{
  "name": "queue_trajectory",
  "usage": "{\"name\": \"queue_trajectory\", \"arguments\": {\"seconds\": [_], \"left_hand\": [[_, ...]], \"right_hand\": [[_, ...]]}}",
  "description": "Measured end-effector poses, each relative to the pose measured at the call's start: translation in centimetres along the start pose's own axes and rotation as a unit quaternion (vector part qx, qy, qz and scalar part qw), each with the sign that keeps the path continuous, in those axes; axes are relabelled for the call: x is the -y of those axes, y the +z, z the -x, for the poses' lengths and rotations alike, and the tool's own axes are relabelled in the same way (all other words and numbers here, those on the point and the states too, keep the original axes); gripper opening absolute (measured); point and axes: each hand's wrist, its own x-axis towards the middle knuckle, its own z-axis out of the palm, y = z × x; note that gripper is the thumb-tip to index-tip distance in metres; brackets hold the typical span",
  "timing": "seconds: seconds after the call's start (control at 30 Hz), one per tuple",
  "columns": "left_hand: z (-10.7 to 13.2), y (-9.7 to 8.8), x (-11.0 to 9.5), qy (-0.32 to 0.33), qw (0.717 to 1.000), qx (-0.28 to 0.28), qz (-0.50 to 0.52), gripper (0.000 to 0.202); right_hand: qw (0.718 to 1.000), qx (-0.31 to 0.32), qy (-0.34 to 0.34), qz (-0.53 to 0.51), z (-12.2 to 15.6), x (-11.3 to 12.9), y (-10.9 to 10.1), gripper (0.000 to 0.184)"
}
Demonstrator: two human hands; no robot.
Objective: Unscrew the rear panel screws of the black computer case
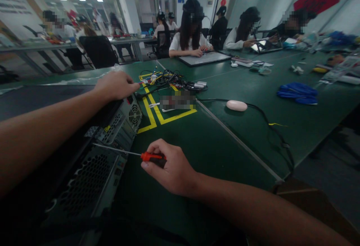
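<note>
A dark desktop computer case lies on its side on the green table, its perforated rear panel facing me. My right hand is closed around a red-handled screwdriver whose thin shaft points left to the rear panel. My left hand rests curled on the far top edge of the case, near the round fan grille. Whether the left fingers grip anything beyond the case edge is hidden.
A tangle of cables and connectors lies beyond yellow tape lines. A pink oval device with a black cable sits to the right, blue gloves farther right. Several seated people work at the far table side.
</note>
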Motion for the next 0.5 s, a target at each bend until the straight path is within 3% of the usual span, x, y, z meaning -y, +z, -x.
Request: {"name": "queue_trajectory", "arguments": {"seconds": [0.5], "left_hand": [[-0.32, 0.24, 0.34, 0.002, 1.000, 0.002, -0.011, 0.083]], "right_hand": [[1.000, 0.003, 0.011, 0.003, 0.09, -0.14, -0.02, 0.022]]}}
